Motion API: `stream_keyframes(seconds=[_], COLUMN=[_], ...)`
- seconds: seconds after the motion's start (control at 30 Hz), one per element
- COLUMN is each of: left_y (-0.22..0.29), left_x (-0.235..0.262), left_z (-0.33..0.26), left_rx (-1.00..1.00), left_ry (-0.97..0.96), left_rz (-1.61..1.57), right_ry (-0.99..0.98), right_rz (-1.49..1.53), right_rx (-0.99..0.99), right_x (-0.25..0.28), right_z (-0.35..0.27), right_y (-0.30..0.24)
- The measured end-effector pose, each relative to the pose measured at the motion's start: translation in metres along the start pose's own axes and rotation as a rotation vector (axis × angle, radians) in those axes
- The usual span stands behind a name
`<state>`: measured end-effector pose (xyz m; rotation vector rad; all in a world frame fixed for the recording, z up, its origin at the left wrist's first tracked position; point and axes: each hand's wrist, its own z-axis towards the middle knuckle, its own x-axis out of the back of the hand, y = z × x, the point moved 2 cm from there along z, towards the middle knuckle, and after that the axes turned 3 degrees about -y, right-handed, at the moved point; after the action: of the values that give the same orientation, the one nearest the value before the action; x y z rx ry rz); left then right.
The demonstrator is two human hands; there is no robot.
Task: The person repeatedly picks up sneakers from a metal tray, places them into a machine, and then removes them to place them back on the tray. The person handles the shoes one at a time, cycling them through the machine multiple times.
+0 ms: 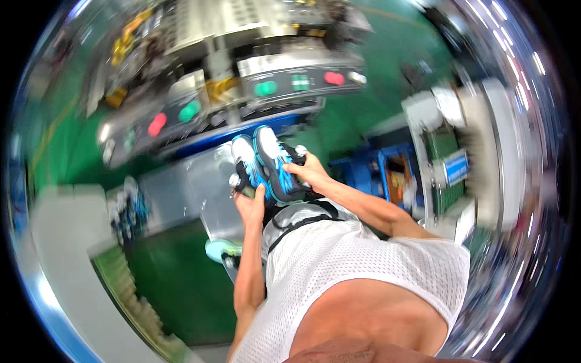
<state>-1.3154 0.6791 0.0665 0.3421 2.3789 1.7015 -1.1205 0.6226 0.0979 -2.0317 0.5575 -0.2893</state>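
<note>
White and blue, the left shoe (243, 158) and right shoe (268, 151) are held side by side, toes pointed away from the wearer, long axes leaning slightly left. The left shoe is gripped low on its outer side by the left hand (249, 209), the right by the right hand (311, 172), both closed; contact between shoes is hard to judge through blur. A machine (316, 80) is faced beyond the toes; a metal table (181, 184) is seen leftward, green floor (340, 124) rightward.

Machine (302, 65) blocking ahead (blurred), gap forward-right of right hand (311, 172)
</note>
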Motion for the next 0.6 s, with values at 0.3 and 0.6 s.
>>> stream_keyframes(seconds=[0.3,0.6], left_y=[0.047,0.103], left_x=[-0.236,-0.529], left_z=[-0.02,-0.082], left_rx=[-0.177,-0.28], left_ry=[-0.725,-1.304], left_rz=[0.258,0.191], right_ry=[0.664,1.591], right_rz=[0.389,0.246], right_rx=[0.167,0.301], right_x=[0.23,0.446], right_z=[-0.122,-0.273], right_y=[-0.015,-0.007])
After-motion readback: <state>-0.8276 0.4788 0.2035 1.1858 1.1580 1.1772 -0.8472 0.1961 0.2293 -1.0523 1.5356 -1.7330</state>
